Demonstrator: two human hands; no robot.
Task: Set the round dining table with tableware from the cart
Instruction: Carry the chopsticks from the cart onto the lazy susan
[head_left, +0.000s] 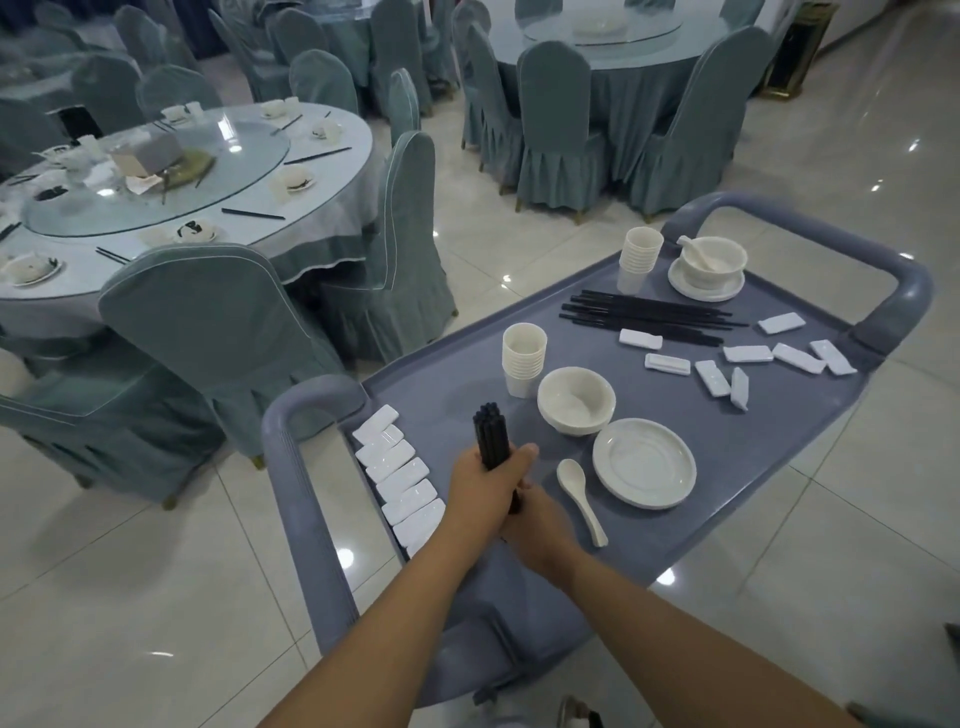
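Note:
A bundle of black chopsticks (488, 431) stands upright over the grey cart (769, 447). My left hand (483, 488) grips it around the middle, and my right hand (535, 525) holds its lower end just below. On the cart lie a row of white chopstick rests (400, 478), a white spoon (579, 493), a plate (644, 462), a bowl (576, 400), two stacks of cups (523, 358), loose black chopsticks (649, 317) and scattered rests (795, 358). The round dining table (332, 208) with several place settings is at the upper left.
Grey-green covered chairs (218, 332) stand between the cart and the table. A bowl with a spoon on a plate (709, 265) sits at the cart's far end. Another round table (613, 57) with chairs is at the back. Glossy tiled floor surrounds the cart.

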